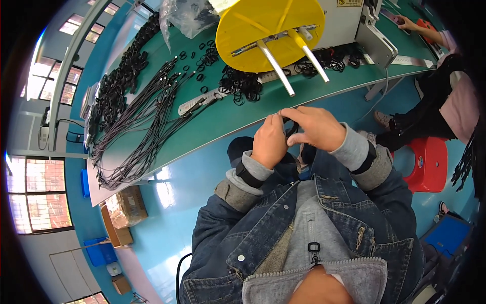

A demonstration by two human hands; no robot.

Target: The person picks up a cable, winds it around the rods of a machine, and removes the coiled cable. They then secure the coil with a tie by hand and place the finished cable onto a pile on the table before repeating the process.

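My left hand [269, 140] and my right hand [322, 129] meet in front of my chest, just off the near edge of the green table [223, 121]. Between them is a dark looped cable [290, 126], mostly covered by the fingers. The left fingers are closed on it, and their tips touch the right index finger. My right thumb and fingers curl round the loop's other side. Beyond the hands, a yellow disc [243, 43] on a machine carries two pale rods [276, 68] that point toward me. Small black bands [240, 86] lie beneath it.
Long dark cables [152, 114] are spread across the table's left part, beside a heap of black coiled cables [119, 83]. A metal ruler [200, 101] runs under the bands. At the right are a red stool [428, 162] and another person's hand [406, 23]. Cardboard boxes [124, 210] stand at the left.
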